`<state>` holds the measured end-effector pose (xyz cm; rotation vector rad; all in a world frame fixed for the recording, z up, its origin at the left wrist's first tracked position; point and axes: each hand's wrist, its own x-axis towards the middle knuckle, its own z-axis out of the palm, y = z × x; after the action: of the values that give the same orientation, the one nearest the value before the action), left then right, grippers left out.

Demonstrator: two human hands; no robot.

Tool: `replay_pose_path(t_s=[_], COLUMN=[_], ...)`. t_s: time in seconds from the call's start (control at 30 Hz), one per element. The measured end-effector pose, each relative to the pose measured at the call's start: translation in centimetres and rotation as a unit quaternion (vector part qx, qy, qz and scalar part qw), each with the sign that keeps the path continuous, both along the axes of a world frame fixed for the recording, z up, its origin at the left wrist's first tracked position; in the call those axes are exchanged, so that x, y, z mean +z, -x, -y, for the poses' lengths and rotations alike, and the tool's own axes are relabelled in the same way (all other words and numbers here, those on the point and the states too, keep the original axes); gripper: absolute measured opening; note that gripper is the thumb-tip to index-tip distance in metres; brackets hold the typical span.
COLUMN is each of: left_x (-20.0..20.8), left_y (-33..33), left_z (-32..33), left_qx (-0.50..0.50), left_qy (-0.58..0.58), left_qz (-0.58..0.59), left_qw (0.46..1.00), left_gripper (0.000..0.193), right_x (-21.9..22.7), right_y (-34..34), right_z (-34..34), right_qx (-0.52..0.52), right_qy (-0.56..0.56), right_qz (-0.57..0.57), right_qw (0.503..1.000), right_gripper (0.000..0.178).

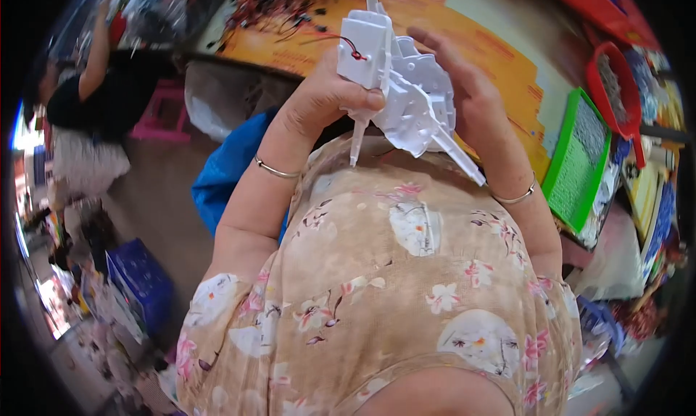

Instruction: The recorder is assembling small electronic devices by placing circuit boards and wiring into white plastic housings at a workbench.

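My left hand (326, 90) is closed round a white moulded plastic assembly (419, 108), its thumb pressed on the near side. This assembly has a box-like block (362, 50), curved panels with small pegs, and long thin arms sticking out. A short red wire (356, 53) comes out of a hole in the block's face. At the assembly's right side is my right hand (471, 90), cupped with its fingers stretched forward. Whether its palm touches the plastic is hidden.
A pile of red and black wires (272, 10) lies on the orange-covered table (500, 61). To the right are a green tray (578, 162) with small parts and a red basket (616, 90). A pink stool (163, 111) and another person (94, 97) are at left.
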<state>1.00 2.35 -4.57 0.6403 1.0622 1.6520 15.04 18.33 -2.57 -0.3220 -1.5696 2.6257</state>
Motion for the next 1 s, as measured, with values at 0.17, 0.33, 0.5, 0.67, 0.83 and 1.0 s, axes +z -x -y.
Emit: replay_pose_path(t_s=[0.17, 0.33, 0.5, 0.67, 0.83, 1.0], left_x=[1.4, -4.3, -7.7, -14.9, -14.6, -10.8], left_y=[2.7, 5.7, 1.0, -0.9, 0.3, -1.7], left_z=[8.2, 24.4, 28.9, 28.1, 26.4, 21.2], left_qx=[0.188, 0.191, 0.245, 0.165, 0.242, 0.128], left_qy=[-0.054, 0.018, 0.328, 0.533, 0.63, 0.507], left_qz=[-0.062, -0.126, -0.053, -0.432, -0.46, -0.48], left_qw=[0.979, 0.973, 0.911, 0.709, 0.576, 0.705], left_gripper=[0.058, 0.091, 0.061, 0.073, 0.066, 0.029], right_x=[-1.3, -1.9, -2.8, -3.4, -3.4, -3.5], right_y=[0.9, -0.3, -1.3, -1.8, -2.9, -4.8], right_z=[-0.8, -0.9, -0.3, -1.0, -1.2, -0.2], right_qx=[-0.017, 0.014, 0.017, 0.028, 0.0, -0.06], right_qy=[-0.093, -0.084, -0.06, -0.082, -0.109, -0.197], right_qz=[-0.03, -0.055, -0.011, -0.003, -0.002, 0.082], right_qw=[0.995, 0.995, 0.998, 0.996, 0.994, 0.975], right_gripper=[0.063, 0.053, 0.045, 0.047, 0.042, 0.024])
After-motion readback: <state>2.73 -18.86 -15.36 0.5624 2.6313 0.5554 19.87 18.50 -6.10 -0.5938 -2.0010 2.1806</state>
